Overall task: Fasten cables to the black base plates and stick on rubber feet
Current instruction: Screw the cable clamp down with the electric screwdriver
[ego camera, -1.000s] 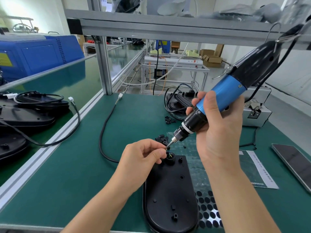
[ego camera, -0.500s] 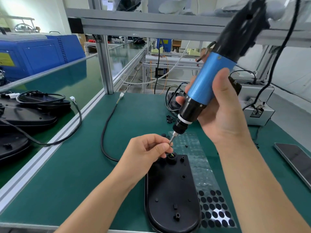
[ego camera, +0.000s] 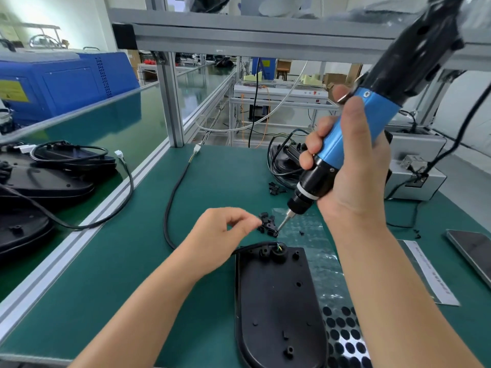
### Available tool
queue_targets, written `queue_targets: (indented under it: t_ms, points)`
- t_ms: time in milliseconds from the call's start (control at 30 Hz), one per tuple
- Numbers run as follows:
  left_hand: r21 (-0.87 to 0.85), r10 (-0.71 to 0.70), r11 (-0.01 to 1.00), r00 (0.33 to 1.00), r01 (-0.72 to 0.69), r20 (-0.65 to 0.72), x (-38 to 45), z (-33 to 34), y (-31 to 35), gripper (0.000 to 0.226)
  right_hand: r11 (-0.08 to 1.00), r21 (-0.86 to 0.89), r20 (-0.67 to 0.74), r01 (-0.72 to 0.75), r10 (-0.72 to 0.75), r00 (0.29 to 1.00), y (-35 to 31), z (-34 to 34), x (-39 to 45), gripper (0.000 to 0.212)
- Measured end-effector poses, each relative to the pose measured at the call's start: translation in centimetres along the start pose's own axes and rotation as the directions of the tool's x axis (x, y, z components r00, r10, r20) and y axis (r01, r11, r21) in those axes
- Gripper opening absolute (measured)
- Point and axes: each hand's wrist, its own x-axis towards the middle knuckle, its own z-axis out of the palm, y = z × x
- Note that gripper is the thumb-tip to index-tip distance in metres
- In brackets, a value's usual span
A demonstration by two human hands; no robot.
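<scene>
A black oval base plate (ego camera: 279, 301) lies on the green mat in front of me. Its black cable (ego camera: 170, 203) enters the round boss at the plate's far end and runs left and back to a white connector (ego camera: 197, 149). My left hand (ego camera: 223, 235) is just beyond the plate, thumb and forefinger pinching a black clip (ego camera: 261, 221) at the left edge of a small pile. My right hand (ego camera: 353, 176) grips a blue and black electric screwdriver (ego camera: 342, 139), tilted, its bit tip touching that pile. A sheet of black rubber feet (ego camera: 342, 330) lies right of the plate.
More black base plates with cables (ego camera: 45, 181) are stacked on the left bench, and others (ego camera: 284, 160) sit at the back. A grey controller box (ego camera: 414, 176), a printed sheet (ego camera: 430, 274) and a dark tablet (ego camera: 473, 251) lie to the right. An aluminium post (ego camera: 172, 102) stands at the back left.
My left hand has left the plate's boss and moved back to the pile of clips. The screwdriver has swung more upright and its bit has dropped from above the boss to the pile.
</scene>
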Motion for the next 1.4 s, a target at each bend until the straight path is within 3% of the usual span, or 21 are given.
queue_targets:
  t_ms: [133, 300, 767, 900, 1000, 1100, 1400]
  points:
    - [0.052, -0.065, 0.997, 0.979, 0.056, 0.194, 0.8, 0.3, -0.4, 0.007, 1.000, -0.010, -0.024, -0.011, 0.011, 1.000, 0.5, -0.2, -0.6, 0.023]
    - [0.001, -0.078, 0.997, 0.981, 0.079, 0.179, 1.4, 0.6, -0.8, 0.010, 1.000, -0.024, -0.015, -0.009, 0.008, 1.000, 1.4, -0.5, -1.1, 0.027]
    - [0.028, -0.129, 0.992, 0.937, 0.127, 0.325, 3.2, -0.1, -0.6, 0.006, 0.966, -0.252, 0.077, 0.061, -0.043, 0.996, 3.8, -0.3, -1.8, 0.025]
    - [0.001, -0.140, 0.989, 0.933, 0.148, 0.333, 3.1, 0.0, -0.6, 0.017, 0.963, -0.263, 0.113, 0.052, -0.023, 0.993, 4.0, -0.1, -1.7, 0.020]
    - [-0.039, -0.138, 0.986, 0.919, 0.164, 0.368, 3.2, 0.0, -0.7, 0.004, 0.964, -0.266, 0.169, 0.023, 0.023, 0.985, 4.1, 0.1, -1.4, 0.025]
    - [-0.071, -0.127, 0.983, 0.912, 0.167, 0.390, 3.2, 0.1, -0.9, 0.012, 0.964, -0.265, 0.215, 0.006, 0.053, 0.975, 4.3, 0.4, -1.1, 0.026]
    - [-0.179, -0.114, 0.964, 0.914, 0.196, 0.389, 2.9, 0.2, -1.1, 0.020, 0.967, -0.256, 0.221, 0.010, 0.048, 0.974, 4.3, 0.2, -0.8, 0.029]
